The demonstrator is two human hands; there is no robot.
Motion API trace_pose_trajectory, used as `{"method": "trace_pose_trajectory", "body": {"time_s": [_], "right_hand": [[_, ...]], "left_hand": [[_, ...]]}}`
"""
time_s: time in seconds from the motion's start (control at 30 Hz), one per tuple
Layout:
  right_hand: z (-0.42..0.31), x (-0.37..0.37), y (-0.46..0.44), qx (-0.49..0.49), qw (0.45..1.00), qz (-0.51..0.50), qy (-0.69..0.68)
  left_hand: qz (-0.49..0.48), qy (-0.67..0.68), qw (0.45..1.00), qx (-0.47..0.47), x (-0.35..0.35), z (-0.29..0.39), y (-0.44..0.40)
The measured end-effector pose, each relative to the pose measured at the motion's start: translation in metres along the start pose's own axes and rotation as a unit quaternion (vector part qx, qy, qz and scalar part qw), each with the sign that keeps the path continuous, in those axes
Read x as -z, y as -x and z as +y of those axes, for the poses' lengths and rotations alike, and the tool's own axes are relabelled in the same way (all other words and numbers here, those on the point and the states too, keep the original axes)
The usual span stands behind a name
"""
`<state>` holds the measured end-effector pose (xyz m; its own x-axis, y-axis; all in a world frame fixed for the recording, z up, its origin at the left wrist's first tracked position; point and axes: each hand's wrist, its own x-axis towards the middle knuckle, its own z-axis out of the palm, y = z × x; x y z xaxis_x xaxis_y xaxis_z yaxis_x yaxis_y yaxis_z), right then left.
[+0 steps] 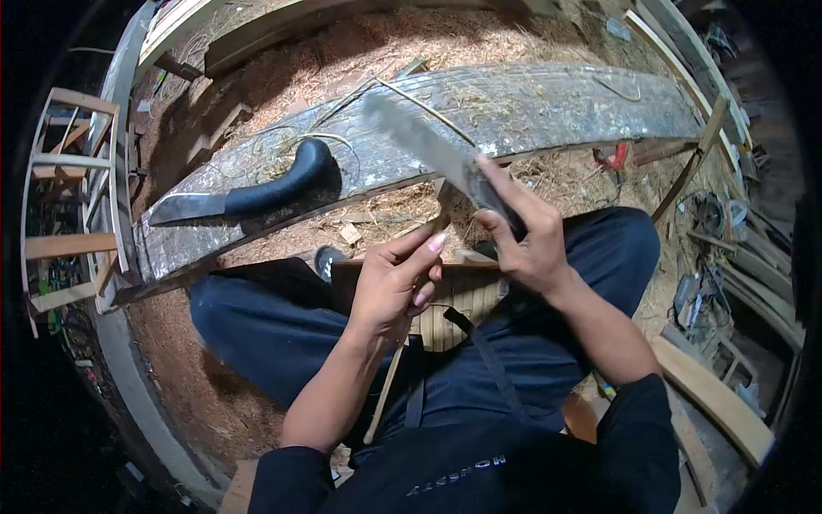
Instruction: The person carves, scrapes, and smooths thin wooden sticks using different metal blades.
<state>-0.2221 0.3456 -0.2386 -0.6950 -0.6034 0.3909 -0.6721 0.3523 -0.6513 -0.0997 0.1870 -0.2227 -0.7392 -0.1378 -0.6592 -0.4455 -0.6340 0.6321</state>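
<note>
My left hand (398, 278) is closed around a thin cane-like strip (387, 390); its upper tip shows at the fingertips and its lower length hangs toward my lap. In my right hand (533, 233) is a knife (419, 144) with a broad blade and dark handle, its blade blurred and pointing up and left over the plank. The fingers wrap round the handle. A second knife (278, 184), with a thick, curved black handle, lies on the worn wooden plank (548, 107) to the left. The knife blade in my hand is apart from the strip.
Thin curled strips (428, 111) and fibres lie on the plank. Wood shavings (368, 43) cover the ground. A small wooden rack (73, 244) stands at left. Slatted wood (437, 321) sits between my legs. Timber pieces (719, 403) lie at right, and a red object (612, 158) lies behind my right knee.
</note>
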Motion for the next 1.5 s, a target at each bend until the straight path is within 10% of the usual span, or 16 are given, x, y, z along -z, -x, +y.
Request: {"method": "trace_pose_trajectory", "body": {"time_s": [0.07, 0.17, 0.43, 0.77, 1.5], "right_hand": [[0.004, -0.005, -0.002, -0.004, 0.995, 0.059, -0.082], [-0.001, 0.015, -0.011, -0.267, 0.898, -0.031, -0.347], [0.011, 0.017, -0.008, -0.36, 0.838, -0.078, -0.402], [0.0, 0.001, 0.0, -0.087, 0.985, -0.149, -0.011], [0.01, -0.01, -0.001, 0.004, 0.995, -0.099, 0.02]], "left_hand": [[-0.021, 0.04, 0.999, 0.012, 0.004, -0.001, 0.0], [-0.04, 0.058, 0.997, 0.011, 0.007, -0.004, 0.0], [-0.035, 0.025, 0.999, 0.008, 0.009, 0.0, -0.001], [-0.012, 0.064, 0.998, 0.01, 0.004, -0.001, -0.008], [0.034, 0.02, 0.999, -0.004, 0.001, -0.002, -0.01]]}}
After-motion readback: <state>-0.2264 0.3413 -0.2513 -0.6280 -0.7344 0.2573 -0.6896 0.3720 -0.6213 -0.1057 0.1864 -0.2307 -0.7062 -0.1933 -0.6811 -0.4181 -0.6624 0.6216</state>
